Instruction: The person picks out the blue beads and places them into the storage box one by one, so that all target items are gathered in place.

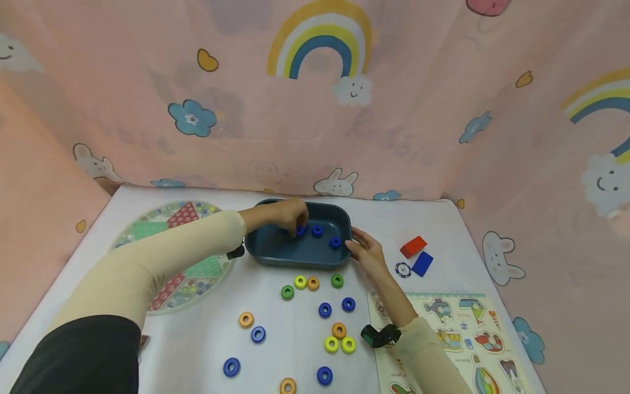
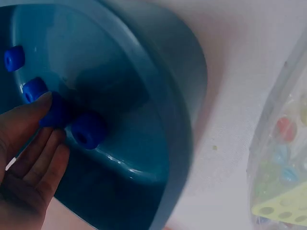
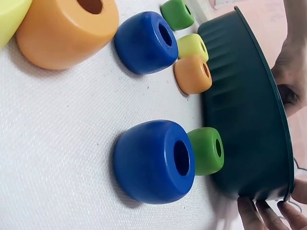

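A dark blue-green tray (image 1: 275, 253) stands at the back of the table with several blue beads inside, one of them a blue bead (image 1: 336, 242) near its right end. My left hand (image 1: 290, 213) reaches down into the tray. In the left wrist view, its thumb and fingers pinch a blue bead (image 2: 56, 114), with another blue bead (image 2: 89, 130) right beside it on the tray floor. At the tray's right end, my right hand (image 1: 366, 251) grips the rim. The right wrist view shows its fingers (image 3: 249, 213) against the outer wall.
In front of the tray lie several loose beads, including a green bead (image 1: 287, 292), an orange bead (image 1: 246, 320) and a yellow bead (image 1: 331, 344). A round marble board (image 1: 167, 295) is at left. A red block (image 1: 413, 247), blue block (image 1: 422, 264), chip (image 1: 402, 270) and picture board (image 1: 443, 306) lie at right.
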Demonstrator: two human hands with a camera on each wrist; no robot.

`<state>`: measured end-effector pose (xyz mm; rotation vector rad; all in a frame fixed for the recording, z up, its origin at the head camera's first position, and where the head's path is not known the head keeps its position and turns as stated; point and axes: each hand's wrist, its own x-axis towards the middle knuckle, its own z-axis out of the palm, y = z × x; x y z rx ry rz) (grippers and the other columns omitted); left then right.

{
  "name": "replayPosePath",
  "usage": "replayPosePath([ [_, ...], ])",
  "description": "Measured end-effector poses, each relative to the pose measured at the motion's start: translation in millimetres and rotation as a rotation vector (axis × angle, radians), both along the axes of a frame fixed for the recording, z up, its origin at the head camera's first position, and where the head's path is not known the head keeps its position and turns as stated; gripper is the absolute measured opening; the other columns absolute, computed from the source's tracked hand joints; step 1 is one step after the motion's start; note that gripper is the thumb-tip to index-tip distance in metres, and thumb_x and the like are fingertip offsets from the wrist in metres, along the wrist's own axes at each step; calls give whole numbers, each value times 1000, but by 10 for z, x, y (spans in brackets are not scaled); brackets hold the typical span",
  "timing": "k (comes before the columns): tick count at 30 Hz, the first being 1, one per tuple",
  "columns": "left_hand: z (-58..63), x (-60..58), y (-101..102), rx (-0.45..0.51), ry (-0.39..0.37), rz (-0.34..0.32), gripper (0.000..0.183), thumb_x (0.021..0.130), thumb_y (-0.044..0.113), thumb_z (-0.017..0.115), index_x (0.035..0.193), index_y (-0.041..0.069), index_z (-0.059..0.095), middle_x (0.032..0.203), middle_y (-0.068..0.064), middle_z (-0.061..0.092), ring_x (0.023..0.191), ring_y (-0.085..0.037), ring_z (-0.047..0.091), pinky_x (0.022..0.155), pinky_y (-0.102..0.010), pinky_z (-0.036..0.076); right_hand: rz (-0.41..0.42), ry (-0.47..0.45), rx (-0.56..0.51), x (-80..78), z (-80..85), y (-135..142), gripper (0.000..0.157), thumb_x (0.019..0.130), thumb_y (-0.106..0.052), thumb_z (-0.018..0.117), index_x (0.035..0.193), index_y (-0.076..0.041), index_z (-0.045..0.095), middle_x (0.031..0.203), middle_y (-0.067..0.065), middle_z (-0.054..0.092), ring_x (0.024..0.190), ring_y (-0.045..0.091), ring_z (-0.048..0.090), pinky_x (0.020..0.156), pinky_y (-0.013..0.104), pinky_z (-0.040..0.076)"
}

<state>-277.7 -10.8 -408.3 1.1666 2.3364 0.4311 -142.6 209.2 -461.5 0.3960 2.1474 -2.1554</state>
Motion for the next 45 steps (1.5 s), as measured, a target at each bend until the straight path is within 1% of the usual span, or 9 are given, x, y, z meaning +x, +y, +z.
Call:
replayPosePath([
  [8, 14, -15, -82, 30, 3, 35, 34, 66, 0, 80, 98, -2, 67, 95, -13, 65, 84, -19, 60, 74, -27, 50, 17, 18, 10, -17, 2, -9, 46, 91, -8, 57, 135, -7, 45, 136, 11, 45, 115, 24, 51, 88, 34, 47],
  [13, 115, 28, -184, 141, 0, 46, 29, 70, 4, 79, 96, -3, 67, 92, -14, 65, 82, -20, 59, 73, -30, 50, 12, 19, 11, -35, 3, -13, 46, 91, -8, 57, 135, -7, 45, 135, 11, 46, 115, 24, 51, 88, 35, 47],
  [17, 170, 158, -341, 241, 22, 37, 27, 72, 9, 79, 95, -1, 67, 90, -13, 66, 79, -18, 60, 70, -27, 50, 2, 15, 13, -46, -1, -11, 46, 91, -8, 58, 135, -7, 45, 134, 11, 47, 115, 24, 51, 88, 37, 47],
  [23, 208, 537, -727, 353, -13, 79, 27, 71, 10, 80, 95, 4, 69, 88, -4, 66, 73, -12, 59, 64, -24, 51, 21, 26, 30, -40, -4, -21, 45, 91, -8, 58, 134, -3, 45, 136, 13, 45, 116, 27, 50, 90, 39, 46],
  [28, 117, 931, -1000, 437, -19, 99, 25, 71, 9, 80, 93, 6, 69, 86, -2, 65, 72, -14, 60, 62, -26, 51, 29, 10, 53, -11, -9, -28, 43, 91, -6, 57, 131, 4, 47, 135, 15, 45, 114, 31, 51, 90, 40, 45],
  [33, -34, 1339, -1126, 406, 35, 91, 24, 72, 12, 78, 95, 9, 69, 88, 5, 62, 78, -17, 60, 66, -31, 52, 48, 18, 47, 4, 4, -33, 44, 92, -6, 56, 132, 6, 44, 136, 18, 43, 116, 33, 50, 91, 41, 44],
  [36, -130, 1547, -1148, 383, -21, 93, 25, 73, 12, 78, 96, 11, 69, 89, 6, 62, 78, -16, 59, 66, -29, 51, 49, 25, 58, -13, 28, -33, 43, 92, -6, 56, 132, 6, 45, 136, 18, 43, 116, 32, 50, 90, 40, 45],
  [40, -263, 1769, -1164, 349, -104, 75, 28, 72, 11, 78, 99, 9, 69, 86, 7, 61, 73, -11, 55, 63, -23, 46, 45, 2, 71, -23, 49, -40, 42, 92, -6, 56, 131, 5, 45, 136, 16, 43, 115, 32, 50, 89, 38, 46],
  [45, -424, 1954, -1180, 296, -99, 19, 33, 68, 10, 79, 100, 11, 70, 83, 14, 57, 71, -5, 50, 64, -19, 44, 43, -24, 83, -9, 45, -51, 42, 92, -6, 55, 132, 4, 45, 137, 16, 42, 115, 32, 50, 90, 38, 46],
])
